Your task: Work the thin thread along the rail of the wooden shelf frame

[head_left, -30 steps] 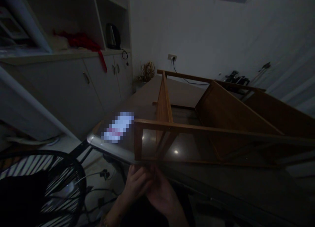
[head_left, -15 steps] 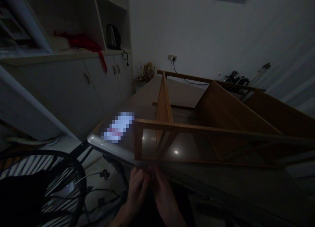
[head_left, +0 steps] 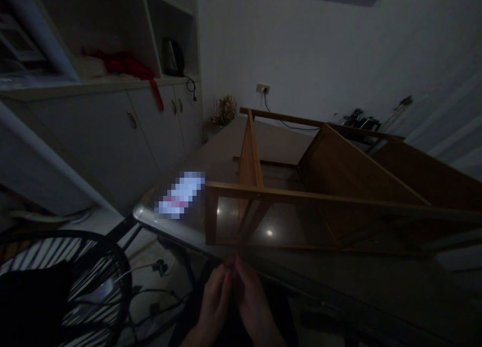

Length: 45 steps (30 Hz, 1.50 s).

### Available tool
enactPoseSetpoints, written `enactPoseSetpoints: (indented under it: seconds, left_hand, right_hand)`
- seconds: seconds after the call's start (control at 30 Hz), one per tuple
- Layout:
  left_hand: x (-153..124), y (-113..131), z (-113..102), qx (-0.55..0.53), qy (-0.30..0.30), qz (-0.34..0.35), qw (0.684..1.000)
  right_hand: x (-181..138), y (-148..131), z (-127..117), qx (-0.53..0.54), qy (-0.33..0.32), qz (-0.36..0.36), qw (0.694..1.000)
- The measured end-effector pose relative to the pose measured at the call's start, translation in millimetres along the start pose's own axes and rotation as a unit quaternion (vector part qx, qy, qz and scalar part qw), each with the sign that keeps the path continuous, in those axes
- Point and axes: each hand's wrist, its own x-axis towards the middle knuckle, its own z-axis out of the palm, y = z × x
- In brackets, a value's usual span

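A wooden rack (head_left: 350, 171) lies on its side on the glossy table (head_left: 216, 153), its near rail running along the table's near edge and off to the right. Just below that edge, the left hand (head_left: 215, 297) and right hand (head_left: 250, 299) are together, fingertips meeting; whether they grip anything cannot be told. Light spots reflect off the tabletop, and a bright, pixelated patch (head_left: 181, 195) sits at its left end. At near left is a black chair (head_left: 126, 271); farther left, pale cupboards (head_left: 150, 126) carry a red cloth (head_left: 124, 63) and a kettle (head_left: 173, 58). A socket (head_left: 263, 88) marks the far white wall (head_left: 282, 40).
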Motion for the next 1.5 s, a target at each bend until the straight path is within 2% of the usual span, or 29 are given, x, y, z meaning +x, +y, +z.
enactPoseSetpoints:
  seconds: [0.17,0.27,0.57,0.77,0.83,0.93,1.03,1.1,1.17,1.2,1.27,1.4,1.43,1.5]
  left_hand:
    - [2,-5,-4,0.016,-0.038,0.024,0.999]
    - [4,-2,-6,0.003,-0.047,0.013,0.999]
    - [18,30,-10,-0.089,-0.093,-0.137,0.982]
    - [20,32,-7,-0.151,-0.051,-0.265,0.951]
    - [21,33,-6,-0.176,-0.052,-0.283,0.941]
    - [25,39,-7,-0.207,-0.099,-0.281,0.932]
    - [30,45,-9,-0.224,-0.112,-0.282,0.926]
    - [32,47,-9,-0.232,-0.124,-0.28,0.923]
    - [32,46,-8,-0.232,-0.138,-0.277,0.922]
    - [32,45,-8,-0.228,-0.139,-0.277,0.923]
    - [30,44,-7,-0.22,-0.127,-0.282,0.925]
    - [29,44,-4,-0.238,-0.119,-0.291,0.919]
    - [29,44,-4,-0.247,-0.122,-0.289,0.917]
    - [30,44,-4,-0.254,-0.12,-0.285,0.916]
  right_hand:
    - [2,0,2,-0.006,0.003,0.002,1.0]
    - [3,-2,2,-0.023,0.003,0.001,1.0]
    - [3,-6,-1,-0.049,0.02,0.009,0.999]
    - [9,-3,-4,-0.066,0.015,0.001,0.998]
    - [8,-3,-4,-0.079,0.009,-0.005,0.997]
    - [5,-4,-7,-0.125,-0.01,-0.043,0.991]
    - [1,-3,-12,-0.192,-0.029,-0.083,0.978]
    - [-2,-3,-17,-0.241,-0.017,-0.114,0.964]
    - [-7,-4,-24,-0.312,0.015,-0.174,0.934]
    - [-9,-6,-27,-0.356,0.029,-0.211,0.91]
    - [-15,-9,-32,-0.457,0.038,-0.282,0.843]
    - [-19,-17,-36,-0.627,0.012,-0.382,0.679]
    - [-18,-18,-36,-0.65,0.01,-0.397,0.648]
    - [-16,-18,-36,-0.672,0.007,-0.422,0.609]
